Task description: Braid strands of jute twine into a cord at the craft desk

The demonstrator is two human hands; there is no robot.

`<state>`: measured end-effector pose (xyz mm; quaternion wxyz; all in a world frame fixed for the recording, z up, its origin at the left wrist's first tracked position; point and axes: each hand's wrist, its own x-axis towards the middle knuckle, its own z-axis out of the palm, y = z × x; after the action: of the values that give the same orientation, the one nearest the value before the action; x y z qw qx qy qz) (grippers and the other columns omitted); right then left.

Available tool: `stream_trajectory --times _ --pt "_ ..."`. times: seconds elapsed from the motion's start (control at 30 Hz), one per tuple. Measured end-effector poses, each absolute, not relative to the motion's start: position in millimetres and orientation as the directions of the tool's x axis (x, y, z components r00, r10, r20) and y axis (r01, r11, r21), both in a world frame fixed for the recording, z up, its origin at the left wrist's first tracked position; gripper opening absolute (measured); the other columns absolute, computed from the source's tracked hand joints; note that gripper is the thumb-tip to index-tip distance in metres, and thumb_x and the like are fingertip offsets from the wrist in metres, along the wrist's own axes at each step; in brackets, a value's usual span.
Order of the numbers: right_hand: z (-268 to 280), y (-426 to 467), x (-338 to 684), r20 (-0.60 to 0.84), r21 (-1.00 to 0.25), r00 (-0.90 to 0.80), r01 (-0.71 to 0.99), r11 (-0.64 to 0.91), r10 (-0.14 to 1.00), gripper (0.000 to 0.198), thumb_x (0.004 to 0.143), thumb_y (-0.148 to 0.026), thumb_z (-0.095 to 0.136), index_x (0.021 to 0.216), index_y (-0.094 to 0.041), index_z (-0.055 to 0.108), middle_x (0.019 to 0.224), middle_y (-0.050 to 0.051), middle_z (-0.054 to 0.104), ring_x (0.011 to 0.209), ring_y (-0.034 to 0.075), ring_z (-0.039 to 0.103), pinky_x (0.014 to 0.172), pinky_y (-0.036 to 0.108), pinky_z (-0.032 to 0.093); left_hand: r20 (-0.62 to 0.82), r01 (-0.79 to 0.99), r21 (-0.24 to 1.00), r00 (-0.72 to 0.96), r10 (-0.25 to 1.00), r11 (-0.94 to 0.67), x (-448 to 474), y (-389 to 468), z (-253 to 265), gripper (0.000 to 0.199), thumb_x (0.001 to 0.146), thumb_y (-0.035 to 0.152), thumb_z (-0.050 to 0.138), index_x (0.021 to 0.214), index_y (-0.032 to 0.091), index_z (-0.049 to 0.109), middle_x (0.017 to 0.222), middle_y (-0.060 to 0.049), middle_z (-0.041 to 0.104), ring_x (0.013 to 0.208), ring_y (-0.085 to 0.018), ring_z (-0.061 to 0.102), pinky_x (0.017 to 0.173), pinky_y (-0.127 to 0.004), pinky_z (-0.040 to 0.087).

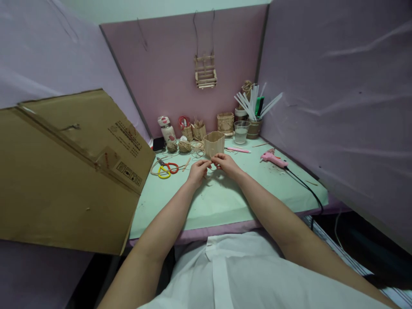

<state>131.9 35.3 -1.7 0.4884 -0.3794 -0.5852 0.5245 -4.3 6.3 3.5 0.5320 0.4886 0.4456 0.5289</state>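
Observation:
My left hand [198, 171] and my right hand [227, 165] meet over the middle of the table, fingertips pinched close together. Between them is a thin strand of twine, mostly hidden by the fingers, with bits of it hanging just below. Right behind the hands stands an open-topped box made of wooden sticks [214, 145], upright and apart from my grip. Left of my left hand lie scissors [168, 168] with one yellow and one red handle, by a loose loop of cord. Two balls of twine [184, 146] rest farther back.
A pink glue gun [273, 159] with a black cable lies at the right. Behind stand a plastic cup of water [241, 133], a pot with white glue sticks [254, 128] and a bottle [167, 130]. A large cardboard sheet [80, 171] leans in from the left.

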Motion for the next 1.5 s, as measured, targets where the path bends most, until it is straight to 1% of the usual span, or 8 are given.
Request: stream_trajectory --times 0.53,0.77,0.93,1.07,1.13,1.27,1.37,1.5 --pt "0.1 36.9 131.2 0.159 -0.985 -0.186 -0.095 0.143 0.970 0.018 0.066 -0.034 0.059 0.063 -0.017 0.054 0.055 -0.003 0.050 0.052 0.008 0.042 0.049 0.021 0.030 0.101 -0.071 0.993 0.028 0.994 -0.099 -7.0 11.6 -3.4 0.029 0.064 0.035 0.069 0.081 0.013 0.066 0.059 0.003 0.055 0.041 -0.003 0.029 0.041 -0.020 0.018" --pt "2.0 36.1 132.8 0.147 -0.981 -0.194 -0.155 0.118 0.970 0.011 0.062 -0.026 0.057 0.070 -0.018 0.059 0.058 -0.003 0.053 0.056 0.009 0.044 0.051 0.020 0.031 0.232 0.033 0.972 -0.018 0.973 -0.231 -8.1 17.4 -8.1 0.022 0.067 0.032 0.065 0.079 0.014 0.068 0.061 0.001 0.057 0.052 -0.007 0.043 0.052 -0.021 0.032" --pt "4.3 36.7 133.2 0.032 -0.978 -0.152 -0.208 0.000 0.988 0.021 0.056 -0.017 0.051 0.074 -0.019 0.063 0.066 -0.001 0.057 0.061 0.009 0.048 0.054 0.020 0.035 0.295 0.080 0.953 -0.038 0.955 -0.292 -8.7 16.7 -6.3 0.021 0.069 0.031 0.064 0.080 0.014 0.068 0.063 0.000 0.059 0.057 -0.009 0.046 0.056 -0.022 0.036" --pt "6.4 34.9 133.0 -0.002 -0.985 -0.159 -0.167 -0.029 0.987 0.018 0.063 -0.025 0.056 0.078 -0.018 0.065 0.069 0.001 0.058 0.064 0.011 0.050 0.052 0.020 0.035 0.291 0.092 0.953 -0.007 0.957 -0.289 -7.7 15.8 -5.7 0.021 0.069 0.031 0.063 0.080 0.014 0.069 0.064 -0.001 0.059 0.059 -0.010 0.048 0.057 -0.022 0.038" --pt "6.3 33.7 133.0 0.029 -0.989 -0.204 -0.146 -0.001 0.978 0.020 0.065 -0.033 0.061 0.078 -0.019 0.065 0.071 0.001 0.059 0.065 0.011 0.050 0.052 0.020 0.034 0.290 0.093 0.952 0.017 0.957 -0.290 -7.0 15.8 -6.3 0.019 0.069 0.030 0.063 0.078 0.014 0.068 0.064 -0.001 0.060 0.061 -0.011 0.050 0.060 -0.023 0.039" --pt "3.0 33.1 132.4 0.117 -0.989 -0.220 -0.114 0.094 0.968 0.026 0.061 -0.041 0.069 0.070 -0.018 0.060 0.066 -0.001 0.057 0.060 0.009 0.046 0.052 0.021 0.033 0.284 0.113 0.951 0.052 0.957 -0.288 -6.5 15.0 -7.1 0.018 0.067 0.030 0.063 0.074 0.014 0.067 0.065 -0.001 0.061 0.064 -0.012 0.052 0.063 -0.024 0.041" --pt "0.0 34.8 131.3 0.144 -0.988 -0.173 -0.085 0.131 0.974 0.029 0.061 -0.044 0.068 0.065 -0.018 0.057 0.059 -0.003 0.052 0.055 0.009 0.042 0.050 0.021 0.031 0.222 0.135 0.964 0.074 0.972 -0.230 -6.3 11.7 -5.2 0.020 0.067 0.032 0.063 0.076 0.015 0.068 0.068 -0.002 0.062 0.064 -0.013 0.053 0.061 -0.025 0.043" --pt "-4.3 40.4 132.1 0.159 -0.987 -0.005 -0.036 0.158 0.987 0.027 0.063 -0.044 0.062 0.062 -0.018 0.053 0.054 -0.004 0.047 0.052 0.009 0.039 0.051 0.023 0.031 0.200 0.162 0.963 0.112 0.973 -0.216 -4.3 5.5 -0.6 0.018 0.066 0.030 0.063 0.074 0.014 0.068 0.068 -0.002 0.063 0.065 -0.013 0.053 0.063 -0.026 0.044"
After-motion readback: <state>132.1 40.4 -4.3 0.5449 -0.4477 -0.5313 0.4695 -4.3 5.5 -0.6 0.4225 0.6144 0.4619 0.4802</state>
